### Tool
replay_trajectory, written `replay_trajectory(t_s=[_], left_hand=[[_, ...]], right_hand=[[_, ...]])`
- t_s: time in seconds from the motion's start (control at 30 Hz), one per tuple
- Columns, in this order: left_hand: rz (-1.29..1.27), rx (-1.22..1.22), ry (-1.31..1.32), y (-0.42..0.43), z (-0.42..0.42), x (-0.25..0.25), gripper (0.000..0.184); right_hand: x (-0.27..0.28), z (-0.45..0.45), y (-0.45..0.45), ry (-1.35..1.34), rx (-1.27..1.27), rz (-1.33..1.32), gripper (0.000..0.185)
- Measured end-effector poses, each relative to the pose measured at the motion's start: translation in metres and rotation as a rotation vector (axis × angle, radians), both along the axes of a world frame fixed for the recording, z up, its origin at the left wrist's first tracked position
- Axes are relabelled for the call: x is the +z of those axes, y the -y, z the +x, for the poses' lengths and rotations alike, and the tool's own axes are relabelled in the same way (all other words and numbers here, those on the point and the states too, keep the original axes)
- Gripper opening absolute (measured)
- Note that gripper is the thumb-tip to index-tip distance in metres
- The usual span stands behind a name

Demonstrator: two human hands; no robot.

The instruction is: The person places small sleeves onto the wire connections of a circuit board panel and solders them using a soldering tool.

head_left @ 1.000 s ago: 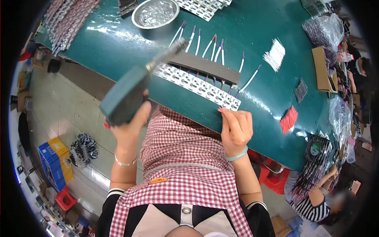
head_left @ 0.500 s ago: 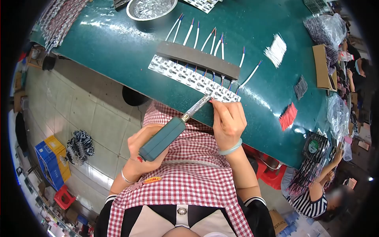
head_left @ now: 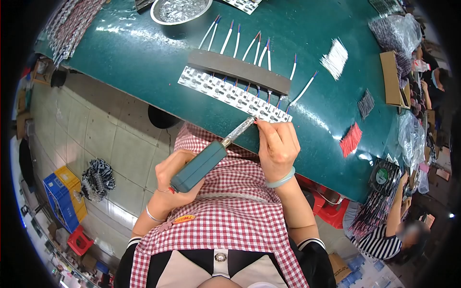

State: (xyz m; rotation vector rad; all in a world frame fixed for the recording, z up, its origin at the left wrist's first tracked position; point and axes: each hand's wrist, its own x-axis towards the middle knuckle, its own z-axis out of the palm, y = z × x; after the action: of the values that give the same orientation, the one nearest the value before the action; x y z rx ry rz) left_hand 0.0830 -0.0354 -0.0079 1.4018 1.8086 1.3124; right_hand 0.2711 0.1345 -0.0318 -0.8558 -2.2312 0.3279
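Note:
My left hand [head_left: 180, 175] is wrapped round the green handle of a soldering tool [head_left: 199, 165]. The tool's metal tip touches the lower edge of a white circuit board strip [head_left: 230, 94]. Beside that tip, my right hand [head_left: 278, 144] pinches a small red wire [head_left: 257, 122] at the board's edge. A dark bar [head_left: 237, 71] lies along the upper side of the strip. Several white cables [head_left: 226, 40] with red and blue ends stick out above the bar, and their other ends reach the board under it.
A metal bowl [head_left: 181, 10] sits at the table's back. White wires [head_left: 334, 59], grey wires [head_left: 366, 104] and red wires [head_left: 351, 140] lie in piles at the right. Bundled strips [head_left: 72, 26] lie at far left. A co-worker [head_left: 379, 240] sits at lower right.
The soldering tool has come down from above the board's left end to its lower edge beside my right hand. My right hand has shifted slightly left and up, still pinching the red wire.

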Motion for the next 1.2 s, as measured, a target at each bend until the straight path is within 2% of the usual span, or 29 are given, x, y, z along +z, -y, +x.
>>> replay_trajectory(t_s=[0.23,0.43,0.93,1.2], left_hand=[[0.008,0.013,0.034,-0.0027,-0.0008,0.0017,0.022],[0.147,0.011,-0.094,0.0014,-0.0065,-0.0002,0.02],[0.048,0.04,0.042,-0.0047,0.0016,-0.002,0.02],[0.028,0.017,0.006,-0.0038,-0.0021,-0.0008,0.018]], right_hand=[[0.0011,-0.0008,0.0003,0.001,-0.015,-0.005,0.027],[0.0003,0.0006,0.0006,0.016,0.002,-0.003,0.027],[0.0014,-0.0004,0.0005,0.007,-0.015,-0.006,0.027],[-0.0014,0.001,-0.0001,0.01,0.001,0.001,0.026]])
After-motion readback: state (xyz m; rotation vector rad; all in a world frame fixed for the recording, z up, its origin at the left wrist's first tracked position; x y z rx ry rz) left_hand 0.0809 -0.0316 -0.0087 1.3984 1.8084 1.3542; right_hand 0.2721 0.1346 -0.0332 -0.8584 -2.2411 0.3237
